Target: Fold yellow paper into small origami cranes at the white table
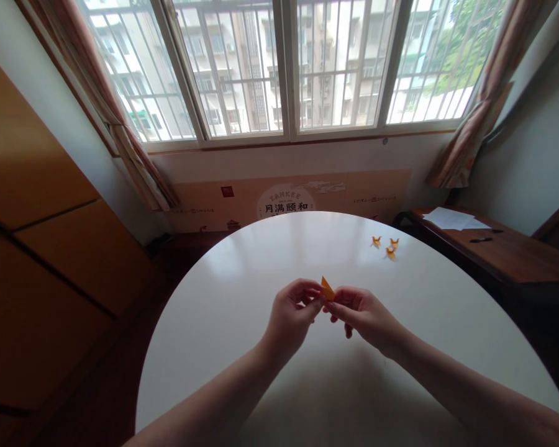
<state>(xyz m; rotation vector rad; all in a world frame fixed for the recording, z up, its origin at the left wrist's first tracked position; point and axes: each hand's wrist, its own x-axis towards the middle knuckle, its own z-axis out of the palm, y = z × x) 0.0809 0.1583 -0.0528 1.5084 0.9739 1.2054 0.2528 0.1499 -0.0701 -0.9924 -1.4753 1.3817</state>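
A small piece of folded orange paper (327,289) is held above the middle of the white table (223,347), its pointed tip standing up. My left hand (297,311) pinches its left side between thumb and fingers. On the other side, my right hand (358,313) grips the lower right part, thumb toward me and the other fingers curled below. Fingertips hide much of the paper's lower edge. Beyond my right hand, three small orange origami birds (390,251) stand close together near the table's far right edge.
A brown wooden side table (522,254) with white paper sheets (455,218) and a dark pen-like object (481,240) stands at the right. Wooden cabinets (41,261) line the left. A barred window with curtains (140,167) lies beyond the round table.
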